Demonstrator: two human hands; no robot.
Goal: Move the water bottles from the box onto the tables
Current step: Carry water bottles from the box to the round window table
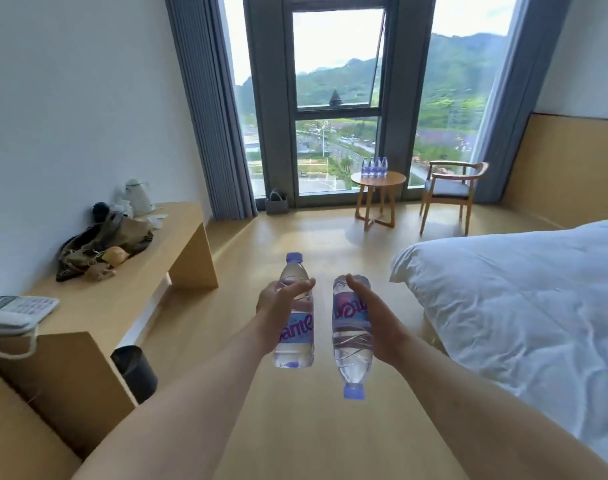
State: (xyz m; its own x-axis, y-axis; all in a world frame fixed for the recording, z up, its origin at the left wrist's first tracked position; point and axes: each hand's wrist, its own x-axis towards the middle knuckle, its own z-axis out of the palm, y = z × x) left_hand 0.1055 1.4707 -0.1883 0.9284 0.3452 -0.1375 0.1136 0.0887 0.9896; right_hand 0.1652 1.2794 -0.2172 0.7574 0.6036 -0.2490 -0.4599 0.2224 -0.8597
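Clear plastic and purple caps mark the two water bottles held out over the wooden floor [295, 427]; the left bottle [294, 313] stands upright, cap up, with the left hand [278, 306] wrapped round its body, fingers curled behind and thumb across the front above the label; the right bottle [351, 336] is turned upside down, cap pointing at the floor, gripped round its labelled middle by the right hand [378, 320]; both bottles look full of clear water, and they hang just beside each other without touching; well beyond them, by the window [337, 98], a small round desk [378, 179] carries a close row of more bottles [374, 167] with the same purple caps; a wooden chair [449, 192] stands near it; along the left wall a long desk [129, 285] holds a telephone [17, 311], a heap of bags [101, 247] and a white kettle [138, 197], with a dark bin [134, 372] on the floor beside it; a white bed [524, 299] fills the right.
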